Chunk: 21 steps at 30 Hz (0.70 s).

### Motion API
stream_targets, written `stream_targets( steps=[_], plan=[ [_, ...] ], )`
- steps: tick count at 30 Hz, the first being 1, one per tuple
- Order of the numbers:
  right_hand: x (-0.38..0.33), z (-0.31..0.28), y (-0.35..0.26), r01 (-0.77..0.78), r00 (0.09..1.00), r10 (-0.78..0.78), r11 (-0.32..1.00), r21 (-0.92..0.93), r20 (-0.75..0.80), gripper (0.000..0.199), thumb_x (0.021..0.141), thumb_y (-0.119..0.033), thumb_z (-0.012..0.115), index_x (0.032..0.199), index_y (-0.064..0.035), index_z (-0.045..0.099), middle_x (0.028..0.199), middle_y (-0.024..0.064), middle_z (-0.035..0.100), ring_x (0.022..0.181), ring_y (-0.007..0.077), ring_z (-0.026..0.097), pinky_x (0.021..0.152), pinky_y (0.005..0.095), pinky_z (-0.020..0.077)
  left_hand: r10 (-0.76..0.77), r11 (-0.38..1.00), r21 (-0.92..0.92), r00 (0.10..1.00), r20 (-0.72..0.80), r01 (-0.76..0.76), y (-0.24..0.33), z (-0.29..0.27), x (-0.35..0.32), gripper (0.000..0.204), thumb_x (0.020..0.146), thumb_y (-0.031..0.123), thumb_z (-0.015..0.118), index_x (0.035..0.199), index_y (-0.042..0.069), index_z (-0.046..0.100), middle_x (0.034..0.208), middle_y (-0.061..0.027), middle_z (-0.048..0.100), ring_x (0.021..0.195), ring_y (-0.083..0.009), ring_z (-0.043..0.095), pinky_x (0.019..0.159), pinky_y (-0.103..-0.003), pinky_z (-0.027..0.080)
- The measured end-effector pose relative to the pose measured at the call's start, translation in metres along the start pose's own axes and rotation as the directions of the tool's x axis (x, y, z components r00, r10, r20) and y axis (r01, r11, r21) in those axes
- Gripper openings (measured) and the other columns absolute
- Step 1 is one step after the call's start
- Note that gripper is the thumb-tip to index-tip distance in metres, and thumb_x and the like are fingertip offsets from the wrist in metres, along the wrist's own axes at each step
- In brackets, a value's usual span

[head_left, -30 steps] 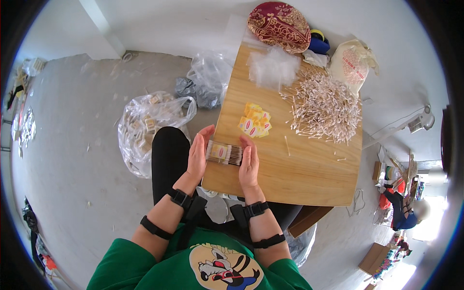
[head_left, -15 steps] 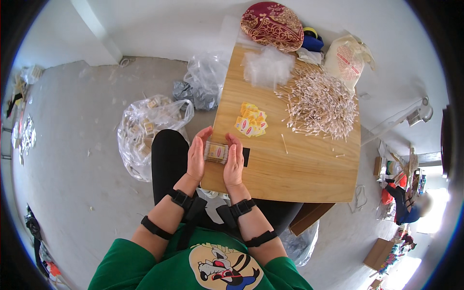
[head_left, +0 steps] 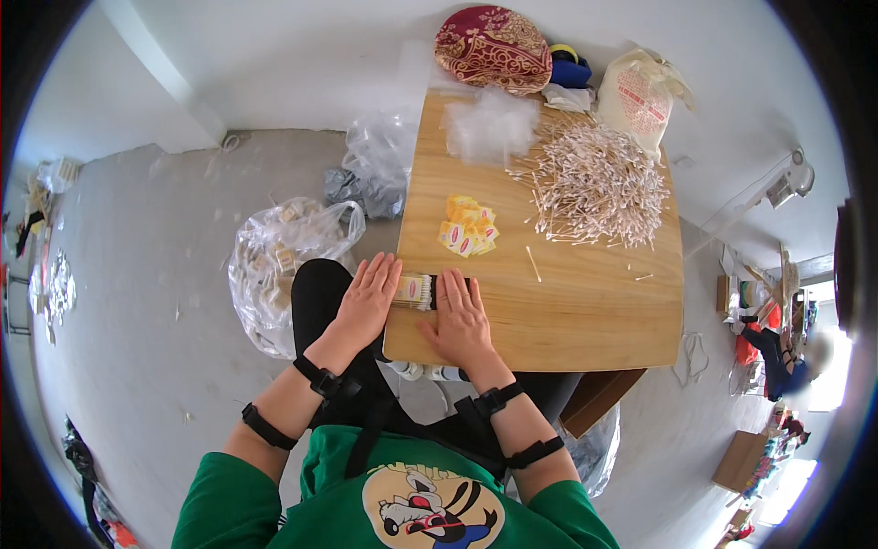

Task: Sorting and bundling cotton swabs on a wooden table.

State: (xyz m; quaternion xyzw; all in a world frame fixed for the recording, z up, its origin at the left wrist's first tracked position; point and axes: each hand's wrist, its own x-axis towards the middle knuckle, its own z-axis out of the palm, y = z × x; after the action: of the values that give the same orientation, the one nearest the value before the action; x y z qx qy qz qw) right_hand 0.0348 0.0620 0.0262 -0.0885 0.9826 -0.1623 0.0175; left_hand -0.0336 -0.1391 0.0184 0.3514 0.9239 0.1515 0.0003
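Note:
A small clear pack of cotton swabs [head_left: 414, 291] with a yellow and white label lies near the table's left front corner, between my two hands. Over its left end rests my left hand [head_left: 364, 300], palm down, its fingers stretched out. My right hand [head_left: 461, 318] lies flat at the other end with its fingers extended, partly covering a black flat piece [head_left: 464, 285]. How far the palms cover the pack's ends is hidden. Beyond them is a small heap of yellow and white cards [head_left: 469, 227], and a single swab [head_left: 533, 263] lies to the right.
A large pile of loose cotton swabs [head_left: 599, 188] covers the far right of the wooden table [head_left: 558, 320]. Behind are clear plastic bags [head_left: 492, 126], a patterned red cushion [head_left: 494, 50], a blue tape dispenser [head_left: 569, 69] and a cloth sack [head_left: 637, 99]. A filled plastic bag [head_left: 283, 265] stands on the floor left.
My hands have turned from upright, cupped along the pack's sides, to palm down and flat at its ends. My right hand has moved rightward over the black piece.

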Motion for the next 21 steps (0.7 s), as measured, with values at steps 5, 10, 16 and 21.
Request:
stream_targets(
  steps=[5,10,16,21],
  plan=[
    [0.011,0.01,-0.008,0.006,1.0,-0.005,0.997,-0.078,0.017,0.084,0.09,-0.051,0.054,0.145,0.0097,0.035,0.156,0.0234,0.028,0.148,0.0336,0.02,0.121,0.0513,0.0116,0.04,0.985,0.17,0.999,-0.036,-0.033,0.002,0.008,0.016,0.052,0.093,0.011,0.044,0.142,-0.005,0.038,0.138,-0.019,0.047,0.136,-0.0337,0.04,0.116,-0.046,0.029],
    [0.016,0.012,-0.013,0.012,1.0,-0.015,0.993,-0.121,-0.025,0.085,0.092,-0.054,0.05,0.144,0.0118,0.035,0.155,0.0268,0.027,0.148,0.0378,0.019,0.12,0.0526,0.0123,0.06,0.982,0.183,0.996,-0.067,-0.047,0.001,0.016,0.021,0.049,0.089,0.012,0.048,0.134,-0.007,0.045,0.109,-0.0156,0.054,0.111,-0.0305,0.053,0.11,-0.045,0.038],
    [0.021,0.013,-0.024,0.098,0.993,-0.107,0.985,-0.139,-0.056,0.081,0.087,-0.047,0.054,0.141,0.0123,0.039,0.152,0.0285,0.033,0.143,0.039,0.029,0.117,0.0539,0.0207,0.074,0.972,0.224,0.997,-0.029,-0.066,0.002,0.022,0.022,0.047,0.088,0.011,0.048,0.131,-0.008,0.048,0.107,-0.0165,0.056,0.108,-0.0319,0.054,0.109,-0.045,0.039],
    [0.019,0.02,-0.018,0.18,0.97,-0.186,0.982,-0.052,-0.153,0.077,0.089,-0.047,0.056,0.139,0.0096,0.044,0.151,0.0246,0.036,0.143,0.0357,0.031,0.116,0.0499,0.0249,0.073,0.987,0.145,0.997,0.025,-0.076,-0.004,0.002,0.014,0.059,0.081,0.01,0.057,0.137,-0.005,0.043,0.11,-0.0162,0.055,0.112,-0.0332,0.053,0.111,-0.051,0.034]
  ],
)
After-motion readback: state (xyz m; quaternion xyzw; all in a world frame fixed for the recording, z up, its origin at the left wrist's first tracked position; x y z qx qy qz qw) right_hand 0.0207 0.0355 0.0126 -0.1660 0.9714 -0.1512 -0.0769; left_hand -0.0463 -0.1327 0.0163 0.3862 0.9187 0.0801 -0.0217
